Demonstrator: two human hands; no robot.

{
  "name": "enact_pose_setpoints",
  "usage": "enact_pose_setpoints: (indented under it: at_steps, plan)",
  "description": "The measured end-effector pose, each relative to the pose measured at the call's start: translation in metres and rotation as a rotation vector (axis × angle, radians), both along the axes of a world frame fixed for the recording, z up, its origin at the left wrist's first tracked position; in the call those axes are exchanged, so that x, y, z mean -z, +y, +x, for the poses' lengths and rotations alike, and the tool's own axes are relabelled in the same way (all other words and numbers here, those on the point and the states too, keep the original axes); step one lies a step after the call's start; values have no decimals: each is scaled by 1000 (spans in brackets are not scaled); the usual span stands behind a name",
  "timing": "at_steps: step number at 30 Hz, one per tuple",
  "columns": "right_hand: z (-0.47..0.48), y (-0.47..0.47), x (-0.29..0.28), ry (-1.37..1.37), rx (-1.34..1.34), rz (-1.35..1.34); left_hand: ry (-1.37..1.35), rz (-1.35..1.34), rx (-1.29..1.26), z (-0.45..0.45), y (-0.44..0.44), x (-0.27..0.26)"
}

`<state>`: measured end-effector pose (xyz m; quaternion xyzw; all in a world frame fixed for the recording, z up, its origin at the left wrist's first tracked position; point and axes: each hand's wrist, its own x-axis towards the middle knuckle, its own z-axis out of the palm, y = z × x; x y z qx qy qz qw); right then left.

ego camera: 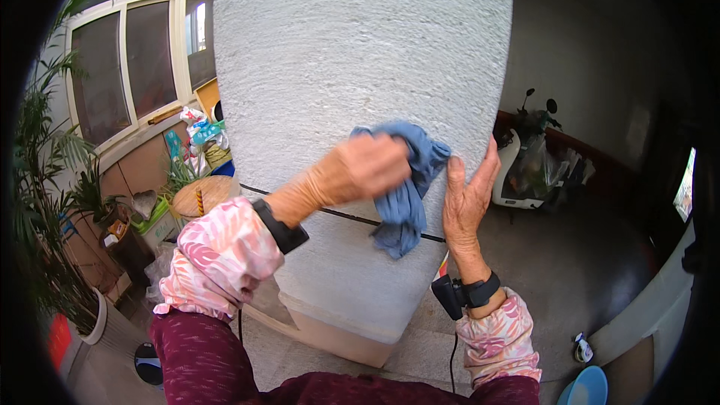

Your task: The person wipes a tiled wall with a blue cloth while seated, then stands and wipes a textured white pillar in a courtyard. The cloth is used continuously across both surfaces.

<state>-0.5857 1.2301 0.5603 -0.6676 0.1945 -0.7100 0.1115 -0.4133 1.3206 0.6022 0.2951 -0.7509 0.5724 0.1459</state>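
Note:
In front of me stands a pale grey rough-textured stone pillar (315, 67) with a dark joint line across it. My left hand (368, 169), blurred, is closed on a crumpled blue cloth (405, 197) against the pillar's face. Part of the cloth hangs loose below the hand, across the joint. My right hand (469, 199) rests on the pillar's right edge, thumb up on the front face and fingers along the corner. It holds nothing.
Potted palms (45, 180) and a round wooden board (205, 196) are at left, below windows (149, 56). A scooter (509, 174) stands behind the pillar at right. A light-blue basin (588, 385) and a small bottle (583, 347) are on the floor at lower right.

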Motion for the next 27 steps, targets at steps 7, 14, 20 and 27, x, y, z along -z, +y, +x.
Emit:
enact_pose_setpoints:
  at_steps: [7, 14, 20, 27]
  plan:
    - [2, -16, 13, 38, 114, -94, 697, -638, -325, 143, 60, -64]
    - [5, -15, 14, 6, 146, -105, 1643, -666, 185, 148, 49, -52]
    - [6, -10, 13, -20, 95, -95, 550, -69, 99, -15, -9, 2]
    - [5, -13, 16, 6, 151, -88, 415, 191, 41, 25, -22, 34]
